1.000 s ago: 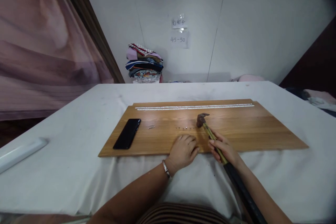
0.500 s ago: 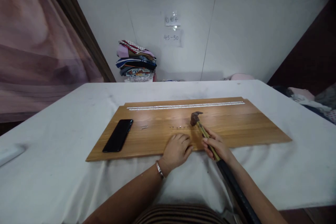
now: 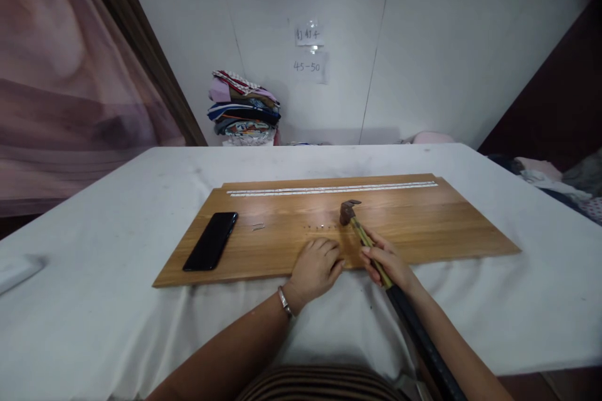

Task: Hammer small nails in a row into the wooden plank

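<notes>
Hammer [image 3: 399, 301] in right hand [image 3: 389, 262], grip closed round handle [image 3: 414, 328]

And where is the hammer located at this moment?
In the head view, the hammer is right of centre, gripped in the right hand; its claw end shows against the wooden board, just beyond and to the right of the left hand.

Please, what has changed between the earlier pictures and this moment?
Everything slid left in view, so the camera probably turned right. Nothing was visibly taken or let go. The right hand still holds the hammer; the left hand still rests on the wooden board; the phone stayed.
</notes>
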`<state>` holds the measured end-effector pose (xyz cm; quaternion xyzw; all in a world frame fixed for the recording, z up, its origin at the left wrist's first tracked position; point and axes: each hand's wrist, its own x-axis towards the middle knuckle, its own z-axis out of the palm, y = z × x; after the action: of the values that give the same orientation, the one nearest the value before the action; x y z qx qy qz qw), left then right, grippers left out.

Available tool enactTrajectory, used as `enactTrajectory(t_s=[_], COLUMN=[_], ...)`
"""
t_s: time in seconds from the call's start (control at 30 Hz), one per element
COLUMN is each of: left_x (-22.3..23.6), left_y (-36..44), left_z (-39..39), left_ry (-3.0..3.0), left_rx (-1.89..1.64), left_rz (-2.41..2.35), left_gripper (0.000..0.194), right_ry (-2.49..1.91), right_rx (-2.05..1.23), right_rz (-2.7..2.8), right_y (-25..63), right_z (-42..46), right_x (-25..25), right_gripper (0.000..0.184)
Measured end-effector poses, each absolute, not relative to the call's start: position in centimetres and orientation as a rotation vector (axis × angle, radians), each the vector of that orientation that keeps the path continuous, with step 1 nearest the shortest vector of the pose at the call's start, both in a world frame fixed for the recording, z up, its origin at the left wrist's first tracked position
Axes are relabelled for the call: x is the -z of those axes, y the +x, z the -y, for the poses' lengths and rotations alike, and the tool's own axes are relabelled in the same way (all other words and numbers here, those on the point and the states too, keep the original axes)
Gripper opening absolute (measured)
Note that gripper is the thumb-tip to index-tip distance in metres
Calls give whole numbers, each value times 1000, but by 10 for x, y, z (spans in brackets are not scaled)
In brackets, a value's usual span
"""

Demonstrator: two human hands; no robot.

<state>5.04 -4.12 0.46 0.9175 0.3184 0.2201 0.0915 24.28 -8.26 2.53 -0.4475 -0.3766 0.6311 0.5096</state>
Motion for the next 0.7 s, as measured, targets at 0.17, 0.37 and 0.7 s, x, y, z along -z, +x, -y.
enactTrajectory(t_s=[0.17, 0.37, 0.7], left_x=[-3, -4, -4], left_y=[51, 51, 51], left_z=[41, 41, 42], left_ry=[2730, 2750, 2759], left_rx=[-658, -648, -604], left_rz=[-951, -949, -969], left_gripper=[17, 19, 19], right_ry=[-1088, -1069, -1053], right_rx=[-1527, -1519, -1519], right_rz=[921, 904, 913], right_y=[242, 242, 243], right_z=[82, 84, 84], right_x=[-25, -29, -27], right_gripper=[81, 85, 80])
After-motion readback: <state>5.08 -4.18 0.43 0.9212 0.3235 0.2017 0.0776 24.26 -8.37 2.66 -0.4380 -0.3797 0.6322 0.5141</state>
